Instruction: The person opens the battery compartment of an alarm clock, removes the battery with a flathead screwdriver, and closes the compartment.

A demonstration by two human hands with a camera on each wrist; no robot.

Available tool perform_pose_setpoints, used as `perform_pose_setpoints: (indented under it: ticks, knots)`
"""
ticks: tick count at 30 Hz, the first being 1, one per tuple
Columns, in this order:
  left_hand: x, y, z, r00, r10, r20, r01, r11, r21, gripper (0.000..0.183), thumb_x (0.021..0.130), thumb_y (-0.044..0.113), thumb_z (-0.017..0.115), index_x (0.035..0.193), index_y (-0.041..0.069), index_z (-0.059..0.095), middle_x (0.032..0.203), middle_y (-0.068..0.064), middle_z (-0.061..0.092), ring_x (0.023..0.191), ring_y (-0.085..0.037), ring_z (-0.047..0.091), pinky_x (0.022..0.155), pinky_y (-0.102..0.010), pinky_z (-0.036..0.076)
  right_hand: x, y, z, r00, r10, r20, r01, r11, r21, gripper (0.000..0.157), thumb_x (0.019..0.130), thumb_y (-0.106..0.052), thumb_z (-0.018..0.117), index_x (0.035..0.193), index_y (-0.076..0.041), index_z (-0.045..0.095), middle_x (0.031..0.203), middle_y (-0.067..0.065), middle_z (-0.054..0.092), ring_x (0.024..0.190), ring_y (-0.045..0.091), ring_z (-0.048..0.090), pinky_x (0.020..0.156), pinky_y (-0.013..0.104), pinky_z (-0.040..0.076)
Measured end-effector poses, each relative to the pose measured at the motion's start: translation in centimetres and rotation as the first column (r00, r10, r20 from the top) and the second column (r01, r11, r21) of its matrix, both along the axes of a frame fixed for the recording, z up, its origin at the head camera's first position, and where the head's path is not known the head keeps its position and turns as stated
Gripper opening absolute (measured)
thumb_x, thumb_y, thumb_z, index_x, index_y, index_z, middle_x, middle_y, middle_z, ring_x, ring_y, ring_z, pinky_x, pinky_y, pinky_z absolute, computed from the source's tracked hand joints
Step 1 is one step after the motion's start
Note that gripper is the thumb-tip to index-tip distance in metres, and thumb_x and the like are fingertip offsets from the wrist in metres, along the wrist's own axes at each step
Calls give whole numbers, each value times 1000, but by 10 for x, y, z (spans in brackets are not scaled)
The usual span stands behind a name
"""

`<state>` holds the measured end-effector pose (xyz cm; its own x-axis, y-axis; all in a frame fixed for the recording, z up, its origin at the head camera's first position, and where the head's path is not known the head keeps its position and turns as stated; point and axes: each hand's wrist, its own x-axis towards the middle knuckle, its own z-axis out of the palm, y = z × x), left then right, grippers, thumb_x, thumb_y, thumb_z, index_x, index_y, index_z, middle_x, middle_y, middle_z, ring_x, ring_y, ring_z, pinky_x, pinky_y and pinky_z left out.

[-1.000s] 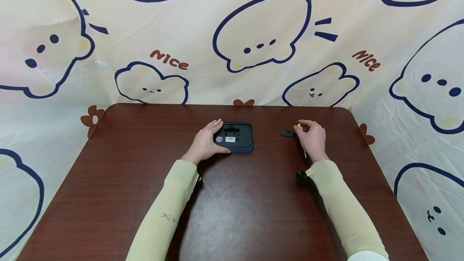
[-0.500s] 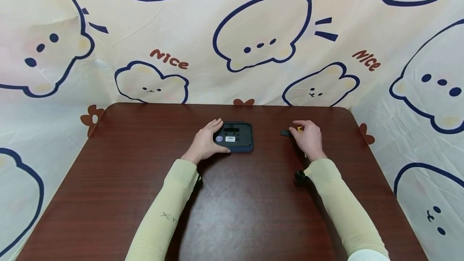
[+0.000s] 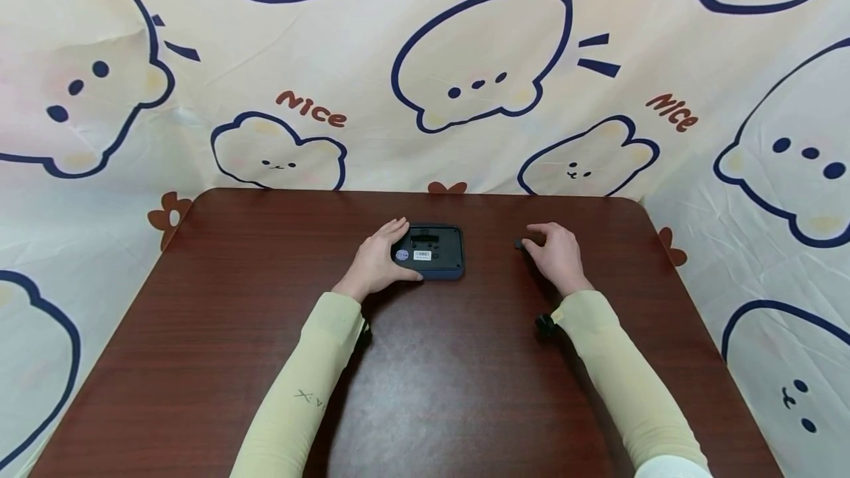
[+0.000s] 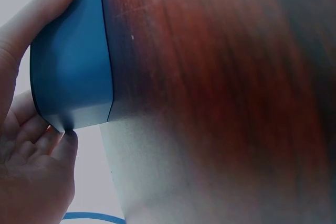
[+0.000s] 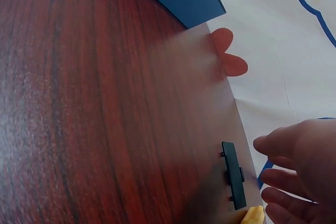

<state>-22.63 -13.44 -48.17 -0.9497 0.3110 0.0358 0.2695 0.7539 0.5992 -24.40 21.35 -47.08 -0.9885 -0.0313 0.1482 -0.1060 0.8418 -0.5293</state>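
Observation:
My left hand (image 3: 375, 260) grips the left end of a dark blue, box-shaped device (image 3: 441, 264) lying with its black back up. That back carries a white label and an open slot like a battery compartment. In the left wrist view my thumb lies along the device's blue side (image 4: 73, 66), fingers at its end. My right hand (image 3: 559, 257) hovers by a small black cover (image 5: 234, 176) with little tabs, fingers loosely bent and apart from it in the right wrist view. Below the cover there, a yellow piece (image 5: 254, 215) shows partly; my hand hides it in the head view.
Both arms reach over a dark reddish-brown wooden table (image 3: 438, 389). Behind its far edge hangs a pale cloth (image 3: 372, 57) printed with cartoon animals, and it continues along both sides. A black wrist camera (image 3: 546, 326) sits at the right cuff.
My right hand has moved left, from the yellow piece to over the black cover, which it now largely hides in the head view. The left hand and the device stay put.

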Motion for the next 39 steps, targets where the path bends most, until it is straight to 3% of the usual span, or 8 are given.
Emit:
perform_pose_setpoints:
  ticks: [15, 24, 39]
  knots:
    - [1, 0, 0, 1000, -1, -2, 1, 1000, 2, 105, 62, 48, 84, 147, 11, 33, 152, 3, 23, 139, -13, 14, 106, -53, 19, -3, -3, -3, 989, 9, 151, -27, 993, 117, 37, 88, -19, 66, 123, -7, 63, 120, 14, 58, 112, 34, 48, 94, 52, 36]
    - [0, 0, -2, 1000, -6, -24, 6, 1000, -9, 106, 61, 48, 85, 146, 10, 34, 151, 3, 25, 139, -13, 15, 105, -50, 23, 0, -6, -1, 996, 45, 75, -60, 977, 206, 32, 87, -11, 65, 119, -5, 65, 111, 18, 60, 105, 39, 51, 86, 53, 42]
    - [0, 0, -1, 1000, 6, -19, -6, 1000, -5, 105, 62, 49, 84, 146, 11, 34, 151, 6, 24, 139, -12, 14, 106, -50, 22, -4, -6, -5, 996, 31, 83, -48, 975, 217, 28, 87, -8, 62, 115, -6, 68, 109, 16, 59, 103, 37, 51, 85, 51, 43]
